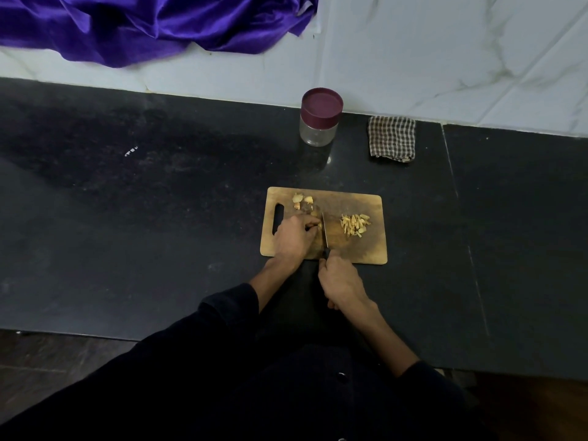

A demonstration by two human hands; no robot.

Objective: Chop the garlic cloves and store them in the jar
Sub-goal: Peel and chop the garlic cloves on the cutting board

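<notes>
A wooden cutting board (pixel 356 249) lies on the black counter. My left hand (pixel 294 238) rests on the board with curled fingers pinning a garlic clove (pixel 315 214) beside the blade. My right hand (pixel 342 281) grips the handle of a knife (pixel 325 232) at the board's near edge, and the blade points away from me. A pile of chopped garlic (pixel 354 225) sits to the right of the blade. Whole cloves (pixel 302 200) lie at the board's far left. A clear jar (pixel 319 122) with a maroon lid on stands behind the board near the wall.
A folded checked cloth (pixel 392 139) lies right of the jar. Purple fabric (pixel 152 23) is heaped on the white ledge at the back left. The counter (pixel 159 218) stretches wide to the left; its front edge is near my body.
</notes>
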